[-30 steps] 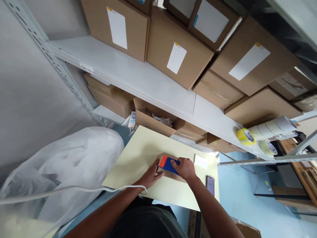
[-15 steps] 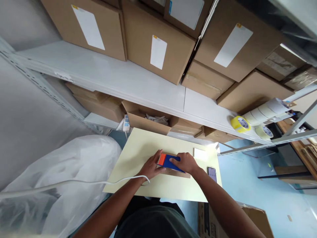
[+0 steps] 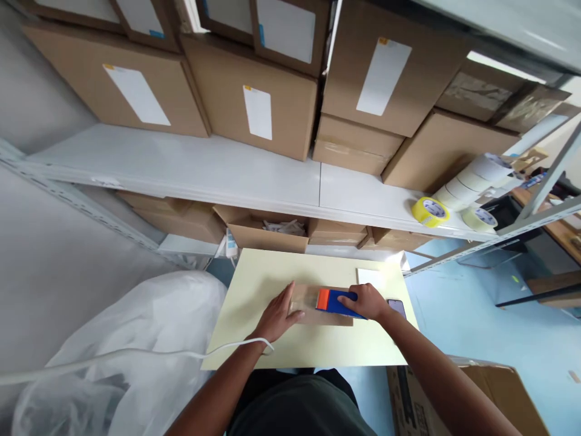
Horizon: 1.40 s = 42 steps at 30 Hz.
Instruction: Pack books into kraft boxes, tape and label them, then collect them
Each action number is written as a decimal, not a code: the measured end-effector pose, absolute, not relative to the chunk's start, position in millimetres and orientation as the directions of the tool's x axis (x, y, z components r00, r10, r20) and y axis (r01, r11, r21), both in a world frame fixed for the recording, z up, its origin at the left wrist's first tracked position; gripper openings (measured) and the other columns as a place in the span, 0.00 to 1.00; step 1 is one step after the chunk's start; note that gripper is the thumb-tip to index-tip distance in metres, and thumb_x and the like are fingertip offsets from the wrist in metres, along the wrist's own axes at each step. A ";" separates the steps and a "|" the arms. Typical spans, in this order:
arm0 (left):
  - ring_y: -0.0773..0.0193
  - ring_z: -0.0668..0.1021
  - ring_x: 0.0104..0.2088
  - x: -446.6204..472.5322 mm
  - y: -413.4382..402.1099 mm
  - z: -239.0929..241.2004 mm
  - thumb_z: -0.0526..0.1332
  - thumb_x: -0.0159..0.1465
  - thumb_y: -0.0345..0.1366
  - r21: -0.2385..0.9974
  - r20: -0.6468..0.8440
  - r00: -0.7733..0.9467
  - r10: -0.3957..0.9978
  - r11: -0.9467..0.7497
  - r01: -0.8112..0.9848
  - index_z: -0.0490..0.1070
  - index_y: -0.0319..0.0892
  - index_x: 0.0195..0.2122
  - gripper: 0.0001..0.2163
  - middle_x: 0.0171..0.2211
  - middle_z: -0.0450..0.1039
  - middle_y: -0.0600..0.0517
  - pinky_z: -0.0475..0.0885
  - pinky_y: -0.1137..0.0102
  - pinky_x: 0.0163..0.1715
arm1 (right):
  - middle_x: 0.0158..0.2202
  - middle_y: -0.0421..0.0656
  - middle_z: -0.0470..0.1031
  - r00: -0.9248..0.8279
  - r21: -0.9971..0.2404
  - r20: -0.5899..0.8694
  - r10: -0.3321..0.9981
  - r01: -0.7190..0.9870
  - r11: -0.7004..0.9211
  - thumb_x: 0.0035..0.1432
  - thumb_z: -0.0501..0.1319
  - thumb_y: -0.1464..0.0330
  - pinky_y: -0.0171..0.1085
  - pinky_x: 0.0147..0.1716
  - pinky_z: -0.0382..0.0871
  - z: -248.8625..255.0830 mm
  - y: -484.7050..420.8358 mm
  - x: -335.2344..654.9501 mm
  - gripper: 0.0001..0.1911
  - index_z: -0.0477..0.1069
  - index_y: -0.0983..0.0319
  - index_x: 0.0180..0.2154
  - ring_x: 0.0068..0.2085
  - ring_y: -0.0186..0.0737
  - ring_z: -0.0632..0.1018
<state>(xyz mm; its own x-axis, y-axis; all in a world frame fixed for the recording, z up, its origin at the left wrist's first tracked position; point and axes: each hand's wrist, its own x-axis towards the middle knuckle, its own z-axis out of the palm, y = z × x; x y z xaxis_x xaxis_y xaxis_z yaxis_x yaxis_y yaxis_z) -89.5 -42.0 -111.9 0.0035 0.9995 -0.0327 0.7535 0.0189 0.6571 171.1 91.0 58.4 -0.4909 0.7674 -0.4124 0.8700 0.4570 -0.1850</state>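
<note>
A small brown cardboard box (image 3: 303,311) lies on the pale yellow table (image 3: 254,272). My left hand (image 3: 276,315) holds its left end, thumb along the near side and fingers at the far side. In my right hand (image 3: 368,301) is a blue tape dispenser (image 3: 336,302) with an orange front part, held over the right half of the box. A shiny strip of clear tape shows on the box top near the left end. Whether the dispenser touches the box I cannot tell. A white cable (image 3: 218,350) runs to my left wrist.
A phone (image 3: 396,307) and a white pad (image 3: 370,277) lie at the table's right side. Behind stands a shelf (image 3: 218,172) with large boxes and tape rolls (image 3: 430,212). Left is a plastic sheet bag (image 3: 172,321); an open carton (image 3: 481,387) sits on the floor right.
My right hand has moved the tape dispenser right, away from the left end of the box, uncovering its top there. My left hand stays at that end. The camera view has shifted.
</note>
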 end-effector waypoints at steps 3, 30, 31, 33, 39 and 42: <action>0.46 0.58 0.72 -90.4 -38.9 -110.1 0.58 0.68 0.50 0.543 0.036 0.034 0.999 -0.048 0.839 0.30 0.41 0.75 0.44 0.74 0.48 0.34 0.61 0.52 0.66 | 0.36 0.48 0.84 -0.489 -0.170 -0.378 0.786 0.871 0.461 0.66 0.57 0.48 0.36 0.34 0.63 50.3 88.2 174.2 0.24 0.80 0.59 0.37 0.40 0.47 0.83; 0.38 0.65 0.66 -131.0 -26.3 -80.2 0.69 0.55 0.55 0.041 0.142 0.442 0.886 -0.451 0.892 0.55 0.36 0.71 0.48 0.66 0.64 0.33 0.54 0.47 0.68 | 0.33 0.48 0.83 -0.548 -0.271 -0.380 0.745 0.836 0.477 0.63 0.58 0.45 0.35 0.31 0.63 35.9 111.3 247.1 0.26 0.80 0.60 0.35 0.35 0.44 0.82; 0.38 0.65 0.66 -132.6 -28.2 -79.6 0.69 0.54 0.54 0.036 0.133 0.445 0.885 -0.453 0.891 0.56 0.37 0.71 0.48 0.66 0.64 0.33 0.53 0.47 0.68 | 0.33 0.47 0.83 -0.549 -0.277 -0.382 0.744 0.835 0.474 0.63 0.58 0.45 0.35 0.31 0.63 30.5 109.9 250.2 0.26 0.80 0.60 0.36 0.35 0.44 0.81; 0.39 0.65 0.66 -131.9 -30.6 -76.4 0.70 0.53 0.53 0.029 0.110 0.439 0.892 -0.444 0.896 0.56 0.38 0.71 0.48 0.66 0.64 0.33 0.53 0.46 0.68 | 0.33 0.47 0.83 -0.542 -0.287 -0.382 0.749 0.839 0.462 0.63 0.58 0.44 0.35 0.31 0.63 19.0 106.1 252.5 0.26 0.80 0.60 0.36 0.34 0.44 0.81; 0.39 0.64 0.67 -109.9 -23.7 -56.3 0.71 0.50 0.56 0.035 -0.001 0.390 0.921 -0.389 0.920 0.55 0.43 0.72 0.51 0.68 0.62 0.34 0.52 0.44 0.68 | 0.31 0.46 0.82 -0.544 -0.356 -0.350 0.763 0.830 0.429 0.64 0.58 0.46 0.34 0.31 0.63 -7.1 101.2 251.9 0.25 0.79 0.60 0.36 0.32 0.41 0.80; 0.36 0.59 0.70 -83.5 -12.1 -50.1 0.69 0.52 0.62 0.052 -0.014 0.449 0.893 -0.448 0.893 0.52 0.45 0.73 0.52 0.72 0.54 0.34 0.49 0.41 0.68 | 0.31 0.45 0.82 -0.567 -0.394 -0.328 0.756 0.809 0.436 0.64 0.59 0.47 0.33 0.31 0.64 -12.5 102.0 252.3 0.24 0.80 0.60 0.36 0.31 0.40 0.79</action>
<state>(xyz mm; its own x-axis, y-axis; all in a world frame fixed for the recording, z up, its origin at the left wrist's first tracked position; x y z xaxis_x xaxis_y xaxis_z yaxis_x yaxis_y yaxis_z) -83.5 -12.1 -50.1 0.4489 0.8935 -0.0143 0.8927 -0.4477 0.0518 252.3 102.0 -12.5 -0.5668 0.7558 -0.3279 0.8092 0.4359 -0.3939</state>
